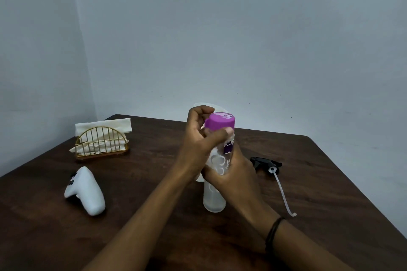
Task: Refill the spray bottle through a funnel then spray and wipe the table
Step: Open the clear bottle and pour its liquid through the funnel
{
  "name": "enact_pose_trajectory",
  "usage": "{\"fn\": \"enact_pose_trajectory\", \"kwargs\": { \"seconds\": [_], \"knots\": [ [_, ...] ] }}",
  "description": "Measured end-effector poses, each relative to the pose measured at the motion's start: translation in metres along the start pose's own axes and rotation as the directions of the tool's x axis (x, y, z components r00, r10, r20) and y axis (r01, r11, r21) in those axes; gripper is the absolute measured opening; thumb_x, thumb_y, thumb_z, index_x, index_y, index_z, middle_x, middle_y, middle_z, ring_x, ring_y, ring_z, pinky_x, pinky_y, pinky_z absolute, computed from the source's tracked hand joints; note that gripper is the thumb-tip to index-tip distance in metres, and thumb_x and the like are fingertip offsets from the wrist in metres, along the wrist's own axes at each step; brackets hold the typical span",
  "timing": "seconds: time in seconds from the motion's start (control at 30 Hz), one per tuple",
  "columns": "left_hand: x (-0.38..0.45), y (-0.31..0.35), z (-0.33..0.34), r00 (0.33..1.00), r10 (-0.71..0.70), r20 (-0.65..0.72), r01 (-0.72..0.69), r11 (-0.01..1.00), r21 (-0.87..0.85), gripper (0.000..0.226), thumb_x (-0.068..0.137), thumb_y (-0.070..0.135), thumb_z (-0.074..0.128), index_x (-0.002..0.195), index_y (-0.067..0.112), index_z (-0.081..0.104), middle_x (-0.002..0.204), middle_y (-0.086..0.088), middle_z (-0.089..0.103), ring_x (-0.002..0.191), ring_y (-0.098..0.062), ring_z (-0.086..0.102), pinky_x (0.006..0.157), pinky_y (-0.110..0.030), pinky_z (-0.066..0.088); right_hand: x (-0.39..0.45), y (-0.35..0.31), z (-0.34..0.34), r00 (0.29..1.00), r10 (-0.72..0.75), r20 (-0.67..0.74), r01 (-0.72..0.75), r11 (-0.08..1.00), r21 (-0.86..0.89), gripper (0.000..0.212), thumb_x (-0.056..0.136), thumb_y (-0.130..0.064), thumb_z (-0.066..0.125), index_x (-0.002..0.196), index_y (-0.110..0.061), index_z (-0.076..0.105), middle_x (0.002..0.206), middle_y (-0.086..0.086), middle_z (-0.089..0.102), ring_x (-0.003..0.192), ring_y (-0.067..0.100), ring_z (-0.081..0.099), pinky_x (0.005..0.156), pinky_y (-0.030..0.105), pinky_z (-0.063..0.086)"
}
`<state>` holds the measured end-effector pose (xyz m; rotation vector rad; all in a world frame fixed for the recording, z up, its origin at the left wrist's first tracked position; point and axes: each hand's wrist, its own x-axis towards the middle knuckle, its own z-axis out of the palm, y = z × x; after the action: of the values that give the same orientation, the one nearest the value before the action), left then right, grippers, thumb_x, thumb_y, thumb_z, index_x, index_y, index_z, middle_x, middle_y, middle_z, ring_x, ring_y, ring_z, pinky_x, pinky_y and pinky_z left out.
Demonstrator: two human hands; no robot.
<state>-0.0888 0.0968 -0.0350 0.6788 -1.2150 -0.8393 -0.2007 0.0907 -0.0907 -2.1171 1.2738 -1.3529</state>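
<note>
Right hand (229, 174) grips the clear bottle (214, 200); left hand (198, 138) clasps its purple cap (220, 121) (funnel (217, 108) apparently behind); detached spray head (267, 164) on table (154, 182).

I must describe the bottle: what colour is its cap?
The cap is bright purple, on a clear bottle; it shows best in the head view.

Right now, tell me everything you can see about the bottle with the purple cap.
The bottle with the purple cap is a clear, slim plastic cylinder, held slightly tilted above the table. Its wide purple cap is still on. White circles and lettering show on its side, with a purple label patch near the top. The right hand wraps its middle; the left hand grips at the cap, thumb across its lower edge. How full it is cannot be told.
</note>
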Motion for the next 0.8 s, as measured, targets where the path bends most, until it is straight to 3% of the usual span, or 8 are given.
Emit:
{"fn": "enact_pose_trajectory", "kwargs": {
  "seconds": [0.07, 0.2, 0.33, 0.43, 0.57, 0.7, 0.8],
  "knots": [
    [-0.002, 0.000, 0.002, 1.000, 0.025, 0.004, -0.025, 0.994, 0.104, 0.065, 0.064, 0.024, 0.082, 0.122, 0.025, 0.052, 0.115, -0.002, 0.061, 0.091, -0.008, 0.066, 0.072, -0.025, 0.056, -0.001, -0.002, 0.000, 1.000, -0.010, 0.014, 0.010, 1.000, 0.001, 0.071, 0.066, -0.064, 0.066, 0.127, -0.037, 0.043, 0.103, -0.014, 0.068, 0.090, 0.005, 0.067, 0.075, 0.034, 0.059],
    [0.000, -0.001, -0.001, 0.995, -0.006, 0.103, 0.004, 1.000, 0.018, 0.047, 0.077, 0.023, 0.061, 0.125, 0.023, 0.059, 0.125, -0.013, 0.062, 0.106, -0.020, 0.065, 0.081, -0.029, 0.056, 0.000, 0.002, -0.001, 1.000, 0.012, -0.004, -0.011, 1.000, 0.023, 0.068, 0.066, -0.065, 0.068, 0.124, -0.041, 0.043, 0.104, -0.015, 0.067, 0.090, 0.004, 0.067, 0.076, 0.037, 0.059],
    [-0.002, -0.001, 0.001, 0.992, 0.092, -0.083, -0.082, 0.989, 0.121, 0.052, 0.073, 0.024, 0.076, 0.123, 0.021, 0.062, 0.113, -0.004, 0.069, 0.102, -0.020, 0.068, 0.079, -0.030, 0.057, 0.000, 0.001, 0.001, 1.000, 0.017, 0.011, -0.017, 1.000, 0.000, 0.069, 0.066, -0.068, 0.066, 0.124, -0.037, 0.043, 0.105, -0.015, 0.067, 0.091, 0.004, 0.067, 0.076, 0.037, 0.060],
    [-0.005, 0.000, 0.005, 0.972, 0.153, -0.178, -0.139, 0.986, 0.092, 0.053, 0.070, 0.025, 0.083, 0.119, 0.022, 0.063, 0.109, 0.000, 0.071, 0.099, -0.021, 0.069, 0.078, -0.033, 0.059, -0.001, -0.001, 0.002, 1.000, 0.010, 0.024, -0.009, 1.000, -0.030, 0.071, 0.066, -0.068, 0.067, 0.124, -0.034, 0.043, 0.107, -0.014, 0.066, 0.093, 0.006, 0.066, 0.075, 0.033, 0.059],
    [-0.006, 0.009, 0.006, 0.928, 0.205, -0.312, -0.211, 0.977, 0.015, 0.043, 0.078, 0.011, 0.078, 0.117, 0.015, 0.062, 0.098, 0.007, 0.073, 0.092, -0.010, 0.070, 0.075, -0.025, 0.056, 0.000, 0.001, 0.002, 0.999, 0.037, 0.020, -0.036, 0.998, -0.060, 0.074, 0.064, -0.074, 0.065, 0.119, -0.032, 0.039, 0.108, -0.010, 0.065, 0.092, 0.009, 0.066, 0.073, 0.035, 0.059],
    [0.008, 0.007, -0.019, 0.859, 0.109, -0.501, -0.176, 0.981, -0.088, 0.041, 0.074, 0.022, 0.078, 0.113, 0.021, 0.065, 0.097, 0.010, 0.071, 0.095, -0.008, 0.068, 0.084, -0.029, 0.055, 0.001, 0.001, -0.003, 0.998, 0.068, 0.001, -0.068, 0.996, -0.065, 0.065, 0.070, -0.066, 0.070, 0.107, -0.033, 0.030, 0.103, -0.008, 0.064, 0.087, 0.012, 0.066, 0.066, 0.032, 0.057],
    [0.015, 0.004, -0.043, 0.819, 0.087, -0.567, -0.056, 0.996, 0.071, 0.043, 0.075, 0.028, 0.076, 0.115, 0.024, 0.059, 0.101, 0.007, 0.064, 0.094, -0.011, 0.064, 0.088, -0.035, 0.056, 0.002, -0.001, -0.006, 0.998, 0.067, 0.006, -0.067, 0.996, -0.060, 0.062, 0.074, -0.062, 0.070, 0.112, -0.033, 0.030, 0.108, -0.010, 0.062, 0.091, 0.013, 0.065, 0.070, 0.030, 0.056]
  ]
}}
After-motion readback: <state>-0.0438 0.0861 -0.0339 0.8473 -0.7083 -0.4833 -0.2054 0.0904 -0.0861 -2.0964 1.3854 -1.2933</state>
